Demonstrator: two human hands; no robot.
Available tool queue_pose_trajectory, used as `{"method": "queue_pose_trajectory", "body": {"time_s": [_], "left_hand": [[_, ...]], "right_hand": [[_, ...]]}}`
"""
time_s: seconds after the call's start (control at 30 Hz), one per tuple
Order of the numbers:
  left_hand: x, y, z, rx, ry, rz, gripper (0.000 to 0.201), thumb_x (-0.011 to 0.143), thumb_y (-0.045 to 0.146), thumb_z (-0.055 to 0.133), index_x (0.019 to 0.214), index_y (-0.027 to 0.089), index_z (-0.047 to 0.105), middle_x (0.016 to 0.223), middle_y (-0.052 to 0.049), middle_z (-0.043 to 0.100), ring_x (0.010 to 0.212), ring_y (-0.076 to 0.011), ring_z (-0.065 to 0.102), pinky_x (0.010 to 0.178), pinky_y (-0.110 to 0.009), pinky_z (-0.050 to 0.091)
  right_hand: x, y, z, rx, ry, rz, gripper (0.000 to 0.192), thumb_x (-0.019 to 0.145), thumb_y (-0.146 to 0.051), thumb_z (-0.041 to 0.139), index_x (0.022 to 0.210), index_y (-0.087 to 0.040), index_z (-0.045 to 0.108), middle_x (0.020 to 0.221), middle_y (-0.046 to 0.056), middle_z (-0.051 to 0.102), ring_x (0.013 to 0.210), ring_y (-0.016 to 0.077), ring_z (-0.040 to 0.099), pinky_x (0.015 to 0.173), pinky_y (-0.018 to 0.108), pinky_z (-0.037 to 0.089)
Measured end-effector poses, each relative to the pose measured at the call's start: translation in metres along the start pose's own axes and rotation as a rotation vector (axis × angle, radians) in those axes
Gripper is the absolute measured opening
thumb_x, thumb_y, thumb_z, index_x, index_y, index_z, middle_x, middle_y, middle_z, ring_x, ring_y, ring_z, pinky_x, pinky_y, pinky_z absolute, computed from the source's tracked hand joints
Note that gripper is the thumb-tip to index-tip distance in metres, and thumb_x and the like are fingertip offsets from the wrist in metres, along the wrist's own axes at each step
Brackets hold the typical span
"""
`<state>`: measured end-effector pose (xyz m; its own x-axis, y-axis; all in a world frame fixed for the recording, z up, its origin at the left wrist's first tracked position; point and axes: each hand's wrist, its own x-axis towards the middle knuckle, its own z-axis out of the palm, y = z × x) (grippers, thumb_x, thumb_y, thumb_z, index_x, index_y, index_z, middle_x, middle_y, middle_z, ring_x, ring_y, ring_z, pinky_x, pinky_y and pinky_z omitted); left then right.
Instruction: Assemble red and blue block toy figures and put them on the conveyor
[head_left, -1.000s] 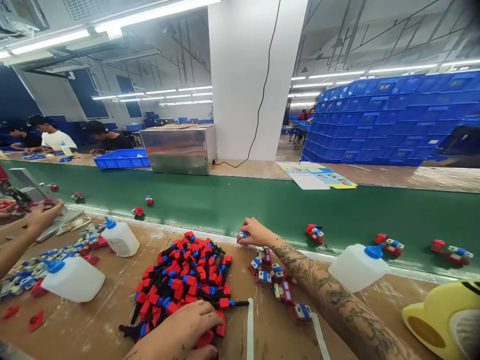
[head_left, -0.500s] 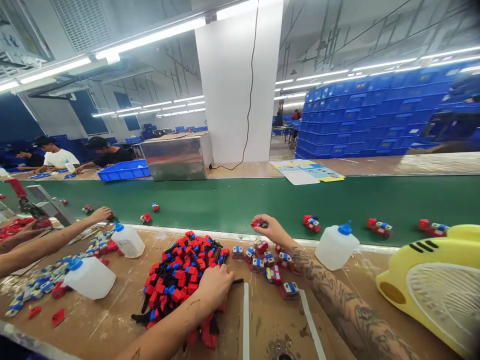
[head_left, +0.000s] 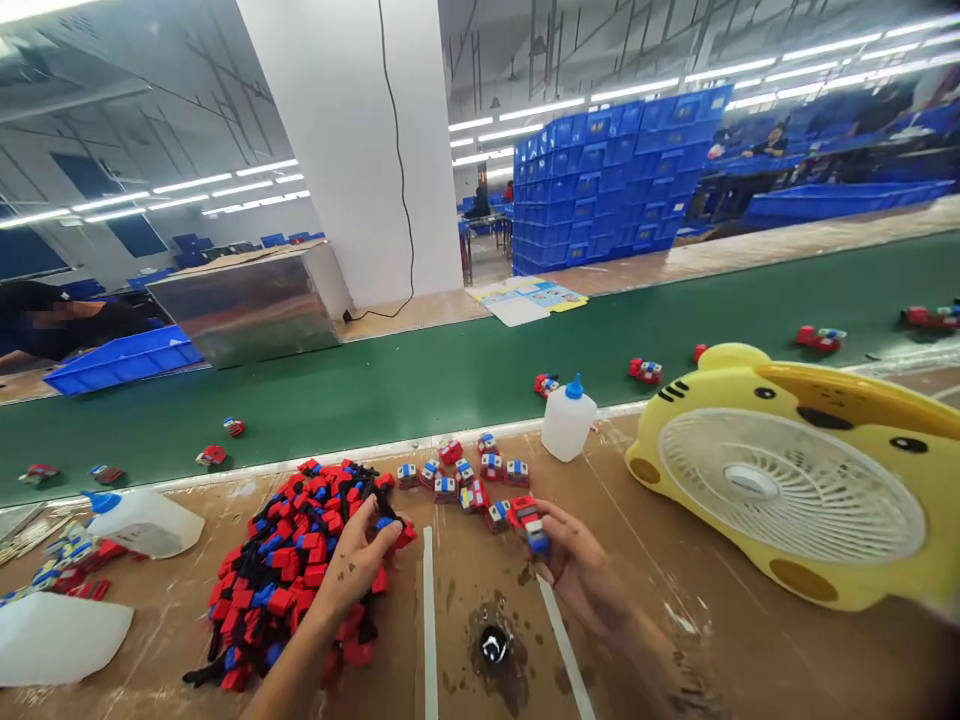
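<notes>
L hand (head_left: 358, 562) grips red-blue-black plastic pc (head_left: 386, 523) at mixed red-blue-black pile's (head_left: 281, 565) edge; R hand (head_left: 589, 572) pinches red-white-blue plastic block (head_left: 528, 520) nr similar blocks (head_left: 446, 488). Slack pinch cld drop it onto glossy dark wet spot (head_left: 493, 645).

Left forearm, bare (head_left: 296, 650): we slant it forward and inward.
Left hand, small dark-marked (head_left: 365, 552): we pinch thumb and fingers (head_left: 365, 514).
Right forearm, tattooed (head_left: 649, 645): we angle it inward.
Right hand, bare (head_left: 585, 570): we grip, fingers curled.
</notes>
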<state>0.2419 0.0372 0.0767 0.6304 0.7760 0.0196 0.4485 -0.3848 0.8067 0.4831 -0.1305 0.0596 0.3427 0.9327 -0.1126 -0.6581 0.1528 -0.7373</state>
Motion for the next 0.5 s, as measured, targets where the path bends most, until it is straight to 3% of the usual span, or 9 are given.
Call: {"method": "queue_pose_trajectory", "body": {"time_s": [0.07, 0.13, 0.23, 0.3, 0.4, 0.5], "left_hand": [[-0.012, 0.005, 0.018, -0.551, 0.104, -0.098, 0.029, 0.087, 0.044, 0.057, 0.101, 0.021, 0.045, 0.094, -0.008, 0.069, 0.08, -0.023, 0.068, 0.051, -0.025, 0.049], [-0.02, 0.011, 0.038, -0.878, 0.183, -0.186, 0.038, 0.075, 0.04, 0.069, 0.096, 0.022, 0.042, 0.076, -0.002, 0.067, 0.068, -0.0213, 0.067, 0.045, -0.022, 0.044], [-0.023, 0.017, 0.06, -1.0, 0.223, -0.301, 0.036, 0.074, 0.039, 0.067, 0.094, 0.023, 0.042, 0.059, 0.005, 0.058, 0.051, -0.014, 0.058, 0.041, -0.018, 0.036], [-0.023, 0.019, 0.065, -1.015, 0.186, -0.373, 0.035, 0.077, 0.045, 0.062, 0.098, 0.022, 0.045, 0.061, 0.005, 0.058, 0.047, -0.0113, 0.052, 0.04, -0.017, 0.032], [-0.027, 0.02, 0.062, -1.089, 0.042, -0.428, 0.046, 0.077, 0.047, 0.062, 0.11, 0.018, 0.052, 0.083, -0.004, 0.065, 0.057, -0.0127, 0.057, 0.043, -0.02, 0.038], [-0.038, 0.019, 0.056, -1.129, -0.073, -0.379, 0.045, 0.077, 0.036, 0.073, 0.115, 0.015, 0.061, 0.103, -0.009, 0.066, 0.079, -0.0162, 0.064, 0.063, -0.025, 0.051]], "right_hand": [[-0.014, 0.01, -0.017, 0.092, 0.128, 0.065, 0.038, 0.077, -0.051, 0.081, 0.102, -0.023, 0.075, 0.083, 0.004, 0.072, 0.058, 0.0122, 0.06, 0.042, 0.017, 0.038], [-0.026, 0.019, -0.031, 0.157, 0.202, 0.123, 0.039, 0.079, -0.056, 0.076, 0.098, -0.022, 0.076, 0.078, 0.004, 0.071, 0.057, 0.0136, 0.059, 0.043, 0.019, 0.041], [-0.042, 0.028, -0.045, 0.182, 0.272, 0.164, 0.04, 0.081, -0.058, 0.071, 0.096, -0.022, 0.076, 0.071, 0.003, 0.066, 0.057, 0.0155, 0.057, 0.043, 0.022, 0.044], [-0.05, 0.031, -0.049, 0.143, 0.297, 0.157, 0.041, 0.082, -0.059, 0.07, 0.099, -0.022, 0.076, 0.068, 0.002, 0.061, 0.053, 0.0143, 0.052, 0.038, 0.021, 0.038], [-0.057, 0.034, -0.049, 0.089, 0.331, 0.126, 0.045, 0.081, -0.062, 0.071, 0.104, -0.023, 0.075, 0.066, 0.001, 0.058, 0.05, 0.0117, 0.045, 0.038, 0.019, 0.031], [-0.06, 0.037, -0.047, 0.091, 0.357, 0.085, 0.044, 0.079, -0.061, 0.074, 0.102, -0.023, 0.075, 0.071, 0.001, 0.06, 0.055, 0.0119, 0.047, 0.042, 0.019, 0.034]]}}
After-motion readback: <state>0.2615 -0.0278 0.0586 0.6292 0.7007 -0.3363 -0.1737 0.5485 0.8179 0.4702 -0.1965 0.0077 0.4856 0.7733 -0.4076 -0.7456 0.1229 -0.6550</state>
